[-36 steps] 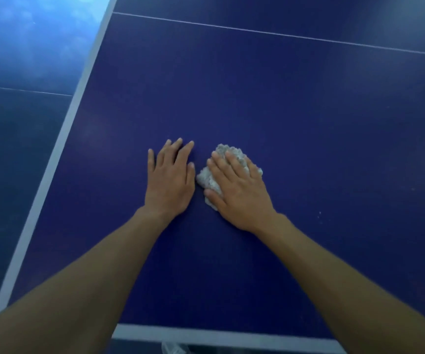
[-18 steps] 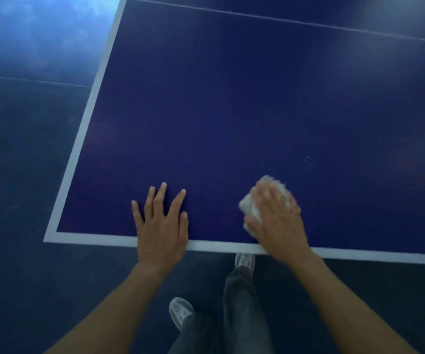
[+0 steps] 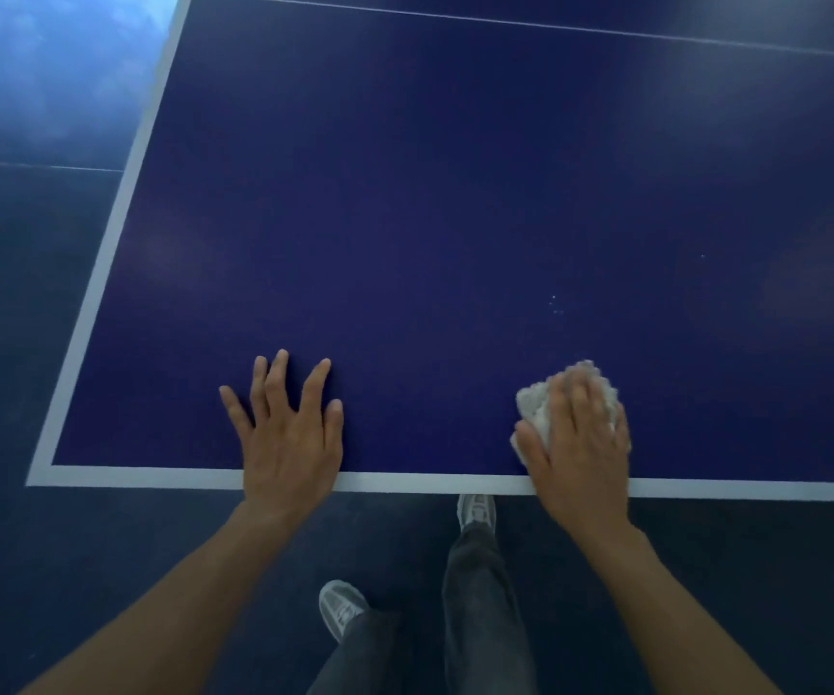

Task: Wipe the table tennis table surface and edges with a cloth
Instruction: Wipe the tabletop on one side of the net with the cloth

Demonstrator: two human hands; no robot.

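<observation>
Floor (image 3: 24, 569): dark navy and smooth, seen down the left side of the frame and across the whole bottom strip. Surface looked slightly glossy at upper left, duller and nearly black toward lower left and lower right.

Bright patch (image 3: 49, 57) of pale blue reflected light sat in the upper left corner. It was cloudy and mottled, strongest at the very top edge and fading downward.

Thin pale line (image 3: 39, 166) ran almost level across the floor at left, just below the patch, from the frame's left edge rightward.

Overall light was dim, cool and blue-tinted.
</observation>
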